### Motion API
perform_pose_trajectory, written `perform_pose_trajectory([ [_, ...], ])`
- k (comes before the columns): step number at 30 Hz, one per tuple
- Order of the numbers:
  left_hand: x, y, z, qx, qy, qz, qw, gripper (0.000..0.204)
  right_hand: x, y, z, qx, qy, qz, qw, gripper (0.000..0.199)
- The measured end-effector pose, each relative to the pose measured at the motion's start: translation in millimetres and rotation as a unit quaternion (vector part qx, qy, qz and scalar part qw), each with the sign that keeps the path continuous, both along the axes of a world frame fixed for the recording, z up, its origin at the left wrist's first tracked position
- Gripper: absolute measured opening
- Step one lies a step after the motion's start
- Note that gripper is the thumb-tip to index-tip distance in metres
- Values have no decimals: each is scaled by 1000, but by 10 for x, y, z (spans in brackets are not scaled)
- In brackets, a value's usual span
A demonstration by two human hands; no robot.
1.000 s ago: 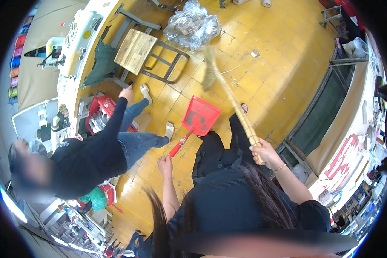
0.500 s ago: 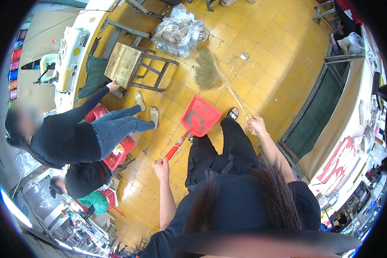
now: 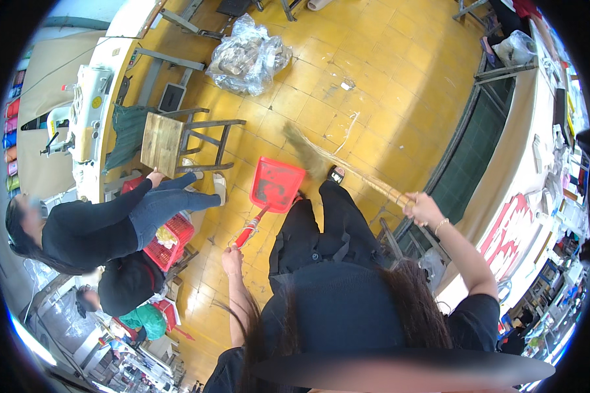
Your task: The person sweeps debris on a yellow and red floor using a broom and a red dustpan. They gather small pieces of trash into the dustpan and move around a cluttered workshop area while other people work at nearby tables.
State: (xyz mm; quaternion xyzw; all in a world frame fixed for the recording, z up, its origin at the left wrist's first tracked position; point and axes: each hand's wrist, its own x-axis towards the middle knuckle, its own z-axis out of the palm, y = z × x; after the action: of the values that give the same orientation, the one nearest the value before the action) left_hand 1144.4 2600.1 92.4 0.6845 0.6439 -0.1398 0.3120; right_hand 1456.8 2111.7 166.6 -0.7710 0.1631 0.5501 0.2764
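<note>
My left hand [image 3: 232,259] is closed round the handle of a red dustpan [image 3: 276,185]. The pan lies in front of my feet, with grey dirt on its inner surface. In my right hand [image 3: 424,211] is the light wooden handle of a straw broom [image 3: 367,180], held out to the right. Its bristles are smeared by motion and sit just right of the pan, near my right foot. A thin pale strip [image 3: 349,134] lies on the floor beyond the broom handle, and a small white scrap [image 3: 347,84] lies farther off.
Ahead is a clear plastic bag [image 3: 248,57] of scraps. At left, a person in black grips a wooden stool [image 3: 162,143] near a sewing machine [image 3: 93,98]. Behind that person are red baskets [image 3: 170,241] and a second person. A long work table [image 3: 498,190] runs along the right.
My right hand has moved right and back, and the broom has swung lower, its bristles nearer the dustpan's right side. The stool has shifted toward the person at left.
</note>
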Motion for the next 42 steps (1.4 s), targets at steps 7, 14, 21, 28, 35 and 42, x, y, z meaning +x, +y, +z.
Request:
perform_pose_trajectory([
  [7, -73, 90, 69, 38, 7, 28, 999, 37, 855, -535, -466, -204, -231, 281, 909, 48],
  [14, -143, 4, 94, 45, 14, 26, 999, 38, 1663, -517, -726, -201, -380, 287, 856, 47],
  [21, -128, 26, -171, 32, 42, 49, 997, 40, 1064, 203, -88, 110, -121, -185, 969, 54],
  [28, 306, -52, -243, 95, 123, -112, 981, 42, 642, 1189, -714, 245, 59, -404, 879, 38],
  [35, 798, 133, -236, 81, 197, -158, 964, 46, 1140, 1197, -1360, 78, -65, -285, 953, 62],
  [42, 1300, 215, -284, 30, 283, -160, 945, 44, 2036, 987, -847, -72, -221, -63, 971, 54],
])
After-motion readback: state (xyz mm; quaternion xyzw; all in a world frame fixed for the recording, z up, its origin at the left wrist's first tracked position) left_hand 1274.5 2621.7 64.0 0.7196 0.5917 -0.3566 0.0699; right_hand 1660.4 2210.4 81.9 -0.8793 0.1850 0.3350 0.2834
